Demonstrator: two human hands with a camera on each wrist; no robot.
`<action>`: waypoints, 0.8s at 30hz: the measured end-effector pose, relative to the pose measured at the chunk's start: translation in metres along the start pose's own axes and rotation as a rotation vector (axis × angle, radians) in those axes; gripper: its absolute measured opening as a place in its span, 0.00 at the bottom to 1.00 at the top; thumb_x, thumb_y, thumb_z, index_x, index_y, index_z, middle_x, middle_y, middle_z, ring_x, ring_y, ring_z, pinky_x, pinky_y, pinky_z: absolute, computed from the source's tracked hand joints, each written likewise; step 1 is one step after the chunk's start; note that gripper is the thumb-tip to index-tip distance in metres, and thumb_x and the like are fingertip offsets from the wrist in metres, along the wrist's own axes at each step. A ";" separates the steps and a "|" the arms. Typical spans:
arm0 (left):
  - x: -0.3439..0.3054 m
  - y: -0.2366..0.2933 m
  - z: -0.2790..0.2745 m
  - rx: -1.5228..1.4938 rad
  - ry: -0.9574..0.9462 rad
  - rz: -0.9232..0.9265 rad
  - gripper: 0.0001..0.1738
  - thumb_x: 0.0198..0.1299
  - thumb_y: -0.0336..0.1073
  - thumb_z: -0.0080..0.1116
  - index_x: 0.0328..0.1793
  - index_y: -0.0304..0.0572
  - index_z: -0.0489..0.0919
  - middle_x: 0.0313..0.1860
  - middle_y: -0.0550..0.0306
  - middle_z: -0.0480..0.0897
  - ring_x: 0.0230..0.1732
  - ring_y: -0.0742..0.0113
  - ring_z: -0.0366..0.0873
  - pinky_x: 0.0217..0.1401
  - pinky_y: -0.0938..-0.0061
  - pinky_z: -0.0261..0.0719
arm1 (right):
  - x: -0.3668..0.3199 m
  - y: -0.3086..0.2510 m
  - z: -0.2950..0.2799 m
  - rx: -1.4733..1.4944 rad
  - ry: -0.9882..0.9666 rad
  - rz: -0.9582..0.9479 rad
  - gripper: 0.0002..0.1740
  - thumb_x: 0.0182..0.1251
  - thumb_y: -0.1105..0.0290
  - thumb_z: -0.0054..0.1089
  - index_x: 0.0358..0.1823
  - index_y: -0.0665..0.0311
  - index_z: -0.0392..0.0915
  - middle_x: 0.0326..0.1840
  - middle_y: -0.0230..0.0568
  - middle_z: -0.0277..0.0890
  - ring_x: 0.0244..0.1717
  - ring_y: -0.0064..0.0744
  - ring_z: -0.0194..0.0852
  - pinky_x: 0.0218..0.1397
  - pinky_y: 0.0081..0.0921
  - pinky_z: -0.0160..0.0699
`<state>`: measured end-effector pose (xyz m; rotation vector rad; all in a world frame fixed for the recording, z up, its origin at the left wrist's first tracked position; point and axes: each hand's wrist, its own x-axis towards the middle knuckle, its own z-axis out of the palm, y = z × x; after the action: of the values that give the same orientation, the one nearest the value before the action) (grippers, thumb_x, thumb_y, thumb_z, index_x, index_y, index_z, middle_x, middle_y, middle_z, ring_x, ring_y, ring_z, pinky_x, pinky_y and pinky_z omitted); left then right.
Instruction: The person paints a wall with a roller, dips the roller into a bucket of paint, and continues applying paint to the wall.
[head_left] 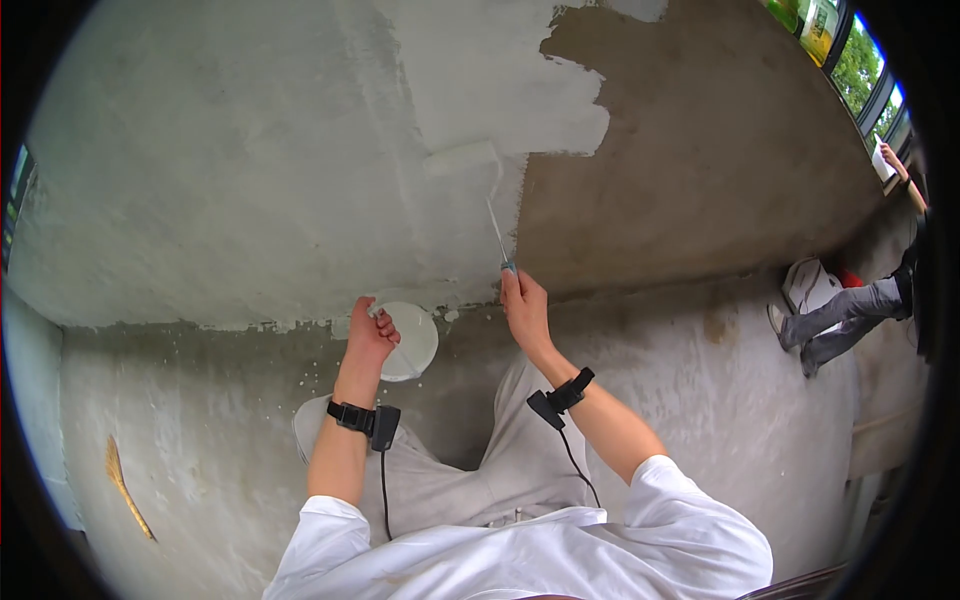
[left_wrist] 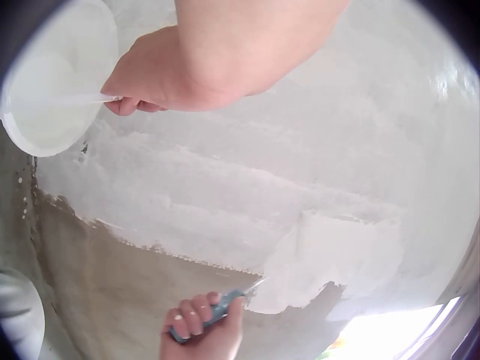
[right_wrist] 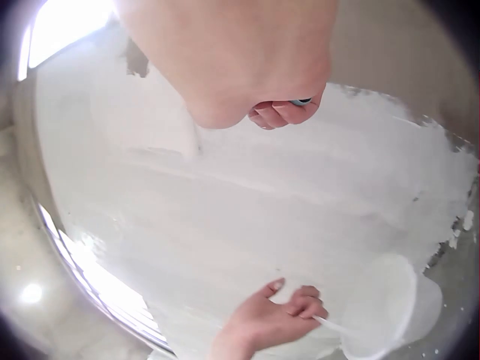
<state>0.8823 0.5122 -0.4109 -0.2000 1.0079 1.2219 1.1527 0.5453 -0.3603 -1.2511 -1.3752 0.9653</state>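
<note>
A paint roller (head_left: 466,158) rests against the wall (head_left: 700,150), ahead of the right hand (head_left: 527,312), whose fingers wrap its blue grip (head_left: 509,267). The left hand (head_left: 374,332) curls its fingers round the white handle (right_wrist: 334,325) of a bucket (right_wrist: 427,307) just beside them; well to their left, a broom (head_left: 122,484) lies on the floor (head_left: 220,440).

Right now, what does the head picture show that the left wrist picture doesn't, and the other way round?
Only the head view shows the straw broom on the floor and a second person in grey trousers at the far right.

Only the left wrist view shows the lower end of the blue handle, below the right hand's curled fingers.

Both show the two hands, the white bucket beside the left hand, and pale coating meeting darker bare wall.
</note>
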 end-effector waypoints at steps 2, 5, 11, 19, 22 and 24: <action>0.000 0.001 0.001 -0.007 0.015 0.007 0.16 0.53 0.49 0.55 0.28 0.51 0.63 0.16 0.70 0.57 0.16 0.75 0.51 0.23 0.77 0.49 | 0.006 -0.002 0.004 0.013 -0.006 -0.019 0.21 0.75 0.58 0.48 0.24 0.62 0.66 0.16 0.25 0.60 0.17 0.14 0.54 0.19 0.19 0.54; 0.004 0.001 -0.003 -0.016 0.006 -0.025 0.17 0.53 0.49 0.55 0.27 0.51 0.63 0.16 0.70 0.57 0.16 0.75 0.51 0.23 0.77 0.49 | 0.022 -0.031 0.016 0.052 -0.016 -0.070 0.21 0.75 0.58 0.48 0.24 0.62 0.65 0.16 0.25 0.59 0.16 0.14 0.54 0.18 0.19 0.54; 0.004 0.000 -0.002 -0.038 0.000 -0.014 0.16 0.53 0.49 0.56 0.28 0.53 0.63 0.16 0.71 0.56 0.16 0.75 0.48 0.22 0.76 0.48 | 0.065 -0.151 0.037 0.159 -0.035 -0.157 0.22 0.75 0.56 0.48 0.23 0.60 0.63 0.17 0.23 0.57 0.16 0.13 0.52 0.17 0.19 0.52; 0.004 0.002 -0.004 -0.013 -0.011 -0.022 0.16 0.54 0.50 0.55 0.27 0.51 0.64 0.16 0.71 0.56 0.16 0.75 0.50 0.23 0.76 0.49 | 0.102 -0.245 0.032 0.179 -0.082 -0.287 0.25 0.73 0.55 0.50 0.21 0.67 0.64 0.17 0.30 0.61 0.21 0.20 0.53 0.23 0.26 0.55; 0.005 0.003 -0.005 -0.009 0.002 -0.028 0.17 0.54 0.50 0.55 0.26 0.51 0.64 0.16 0.71 0.56 0.16 0.75 0.50 0.23 0.76 0.49 | 0.102 -0.220 0.015 0.091 -0.066 -0.290 0.25 0.72 0.55 0.51 0.22 0.68 0.65 0.16 0.30 0.60 0.21 0.20 0.53 0.23 0.27 0.57; 0.004 0.003 -0.002 0.002 0.012 -0.022 0.17 0.53 0.51 0.55 0.26 0.51 0.64 0.16 0.71 0.56 0.16 0.75 0.50 0.23 0.76 0.49 | 0.094 -0.183 0.007 0.071 -0.025 -0.271 0.25 0.72 0.56 0.51 0.22 0.68 0.65 0.16 0.30 0.60 0.21 0.20 0.53 0.24 0.26 0.57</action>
<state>0.8788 0.5148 -0.4144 -0.2166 1.0149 1.2011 1.1144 0.6121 -0.1690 -0.9726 -1.4733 0.8347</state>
